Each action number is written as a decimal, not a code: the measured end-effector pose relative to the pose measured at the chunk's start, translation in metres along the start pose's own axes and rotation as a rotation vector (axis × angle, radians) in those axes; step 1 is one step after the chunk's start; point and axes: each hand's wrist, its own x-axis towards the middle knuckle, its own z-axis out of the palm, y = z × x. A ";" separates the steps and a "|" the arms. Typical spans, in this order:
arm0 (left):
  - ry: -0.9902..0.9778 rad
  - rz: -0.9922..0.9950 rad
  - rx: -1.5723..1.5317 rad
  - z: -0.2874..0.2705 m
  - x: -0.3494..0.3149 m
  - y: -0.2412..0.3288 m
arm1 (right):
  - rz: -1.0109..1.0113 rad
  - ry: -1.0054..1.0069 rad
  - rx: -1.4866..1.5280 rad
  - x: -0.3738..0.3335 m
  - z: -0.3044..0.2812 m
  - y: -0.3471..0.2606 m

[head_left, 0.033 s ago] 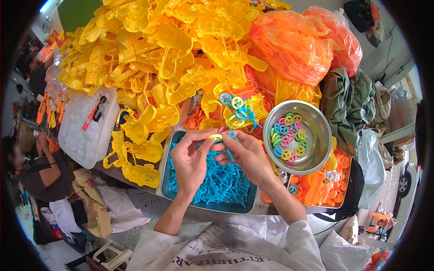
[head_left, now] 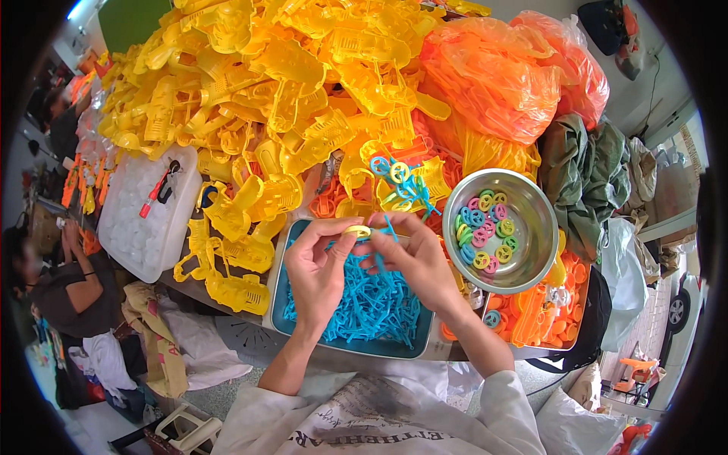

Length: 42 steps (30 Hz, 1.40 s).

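My left hand (head_left: 320, 262) pinches a small yellow plastic wheel (head_left: 357, 230) between thumb and fingertips. Close beside it, my right hand (head_left: 413, 254) grips a thin blue plastic stick (head_left: 390, 226) that pokes up and down past the fingers. Both hands meet above a blue tray (head_left: 282, 318) filled with similar blue sticks (head_left: 371, 299). Fingers partly cover the spot where wheel and stick come close, so I cannot tell whether they touch. To the right, a steel bowl (head_left: 531, 262) holds several coloured wheels (head_left: 485, 220). Blue sticks with wheels on them (head_left: 409, 186) lie in a cluster beyond my hands.
Yellow plastic shells (head_left: 265, 83) are heaped across the far side. Orange plastic bags (head_left: 485, 83) stand at the far right, and a tray of orange parts (head_left: 542, 318) sits beneath the bowl. A white tub (head_left: 144, 220) is at left; another person (head_left: 68, 280) works beyond it.
Barely any movement shows. The blue stick and my right fingers have shifted slightly, and a pink bit formerly visible at the fingertips is now hidden.
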 end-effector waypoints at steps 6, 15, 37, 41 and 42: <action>0.010 -0.073 -0.024 -0.010 -0.004 0.009 | -0.556 0.178 -0.604 -0.002 0.009 0.002; 0.025 -0.148 -0.096 -0.006 -0.011 0.017 | -0.840 0.231 -0.883 -0.004 0.010 0.010; 0.115 -0.030 0.034 0.014 -0.013 0.004 | -0.507 0.294 -0.643 -0.001 0.011 0.014; 0.082 -0.064 -0.061 0.013 -0.012 0.002 | -0.543 0.324 -0.728 -0.003 0.009 0.004; 0.082 -0.087 -0.090 0.013 -0.012 0.003 | -0.544 0.324 -0.725 -0.002 0.008 0.003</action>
